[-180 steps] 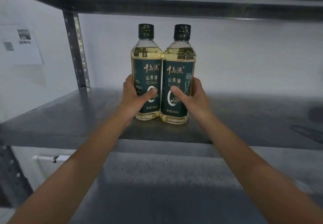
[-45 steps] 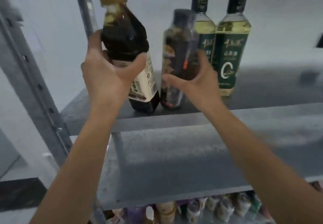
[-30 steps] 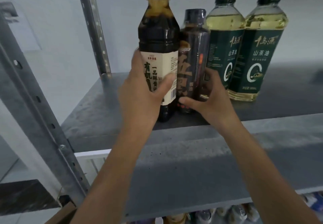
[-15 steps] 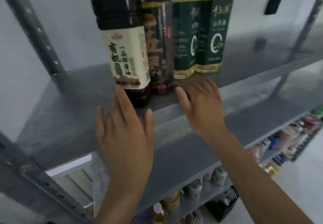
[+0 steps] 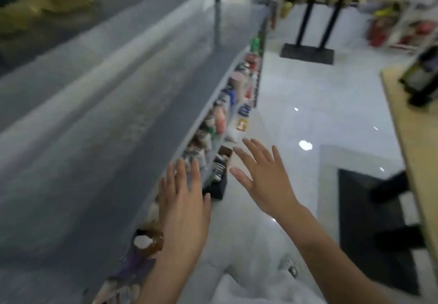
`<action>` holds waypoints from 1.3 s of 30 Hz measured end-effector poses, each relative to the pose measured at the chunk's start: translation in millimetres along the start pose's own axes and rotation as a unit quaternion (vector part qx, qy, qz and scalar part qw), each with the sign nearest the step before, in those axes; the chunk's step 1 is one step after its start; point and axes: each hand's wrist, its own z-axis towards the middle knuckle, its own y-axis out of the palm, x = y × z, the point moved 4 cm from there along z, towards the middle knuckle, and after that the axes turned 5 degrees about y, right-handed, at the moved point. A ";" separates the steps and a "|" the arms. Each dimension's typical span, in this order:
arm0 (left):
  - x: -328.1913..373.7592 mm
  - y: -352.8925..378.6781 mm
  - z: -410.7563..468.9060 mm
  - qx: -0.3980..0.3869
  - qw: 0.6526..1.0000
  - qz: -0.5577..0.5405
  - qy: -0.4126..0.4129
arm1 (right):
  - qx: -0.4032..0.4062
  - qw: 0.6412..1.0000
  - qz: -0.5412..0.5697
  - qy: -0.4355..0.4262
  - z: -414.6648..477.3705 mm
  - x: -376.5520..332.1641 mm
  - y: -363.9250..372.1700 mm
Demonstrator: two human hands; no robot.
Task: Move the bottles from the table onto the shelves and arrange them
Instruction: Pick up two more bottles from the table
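Note:
The view is blurred by motion and swung to the right. My left hand (image 5: 183,205) hangs in the air with fingers spread, just off the front edge of the grey metal shelf (image 5: 99,123), holding nothing. My right hand (image 5: 263,175) is also spread and empty, above the white floor. The yellow bases of the oil bottles (image 5: 45,7) show as a blur at the top left on the upper shelf. A dark bottle (image 5: 424,76) stands on the wooden table (image 5: 417,137) at the right edge.
Lower shelves (image 5: 222,114) hold several small packaged goods. White tiled floor (image 5: 308,104) lies between the shelf and the table. A black floor mat (image 5: 369,223) sits under the table. Another table with black legs (image 5: 317,17) stands at the back.
Both hands have come away from the shelf and the bottles they set down. The view has turned right, toward the floor and the wooden table.

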 end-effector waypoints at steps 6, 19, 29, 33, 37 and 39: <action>94.1 29.0 1.7 -0.087 0.982 -0.012 0.166 | -0.047 0.982 0.035 0.180 -93.9 98.2 18.1; 345.1 57.8 -86.4 -0.202 0.872 -0.053 0.443 | 0.040 0.867 0.094 0.488 -336.8 275.1 -29.3; 535.8 57.7 -156.4 -0.268 0.783 -0.191 0.528 | 0.134 0.753 0.143 0.628 -495.6 386.7 -71.8; 586.5 39.9 -156.9 -0.234 0.776 -0.253 0.529 | 0.213 0.733 0.155 0.627 -507.1 419.5 -97.1; 621.7 37.6 -154.2 -0.230 0.766 -0.298 0.522 | 0.250 0.736 0.186 0.601 -500.7 442.7 -103.4; 634.1 43.8 -153.8 -0.254 0.759 -0.323 0.506 | 0.247 0.741 0.189 0.595 -495.7 452.6 -102.2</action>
